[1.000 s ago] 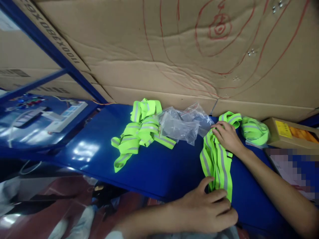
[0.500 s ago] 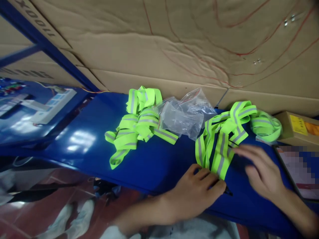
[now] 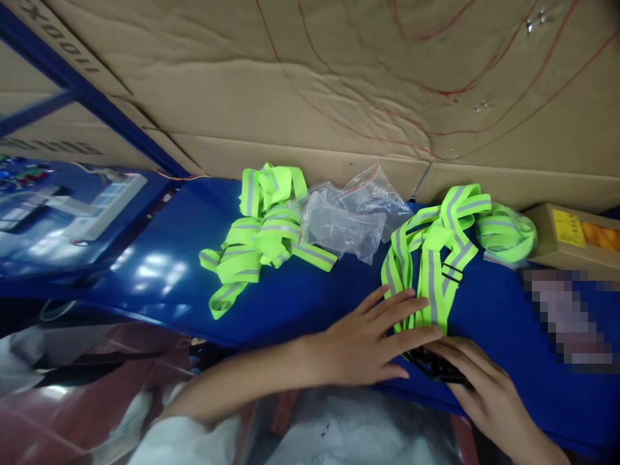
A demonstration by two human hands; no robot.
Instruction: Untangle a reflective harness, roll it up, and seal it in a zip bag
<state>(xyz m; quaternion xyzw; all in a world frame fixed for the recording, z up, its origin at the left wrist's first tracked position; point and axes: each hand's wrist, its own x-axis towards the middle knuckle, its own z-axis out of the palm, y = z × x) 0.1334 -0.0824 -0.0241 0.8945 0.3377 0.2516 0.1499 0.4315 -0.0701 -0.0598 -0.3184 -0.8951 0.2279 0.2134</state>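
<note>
A neon green reflective strap harness [image 3: 433, 258] with grey stripes lies on the blue table [image 3: 300, 303], its lower end toward me. My left hand [image 3: 372, 339] rests flat on that lower end, fingers stretched out. My right hand [image 3: 479, 387] is at the table's near edge just right of it, fingers curled on a black buckle [image 3: 433, 365] attached to the straps. A second bundle of the same green straps [image 3: 259, 242] lies to the left, apart from both hands.
Clear plastic zip bags [image 3: 353, 223] lie between the two strap bundles. A bagged green strap roll [image 3: 506, 236] and a small cardboard box [image 3: 571, 242] sit at the right. Cardboard sheets [image 3: 310, 97] form the back wall. A white power strip [image 3: 104, 206] lies far left.
My right hand left the top of the harness and came down to the near edge by the buckle. My left hand flattened on the straps' lower end.
</note>
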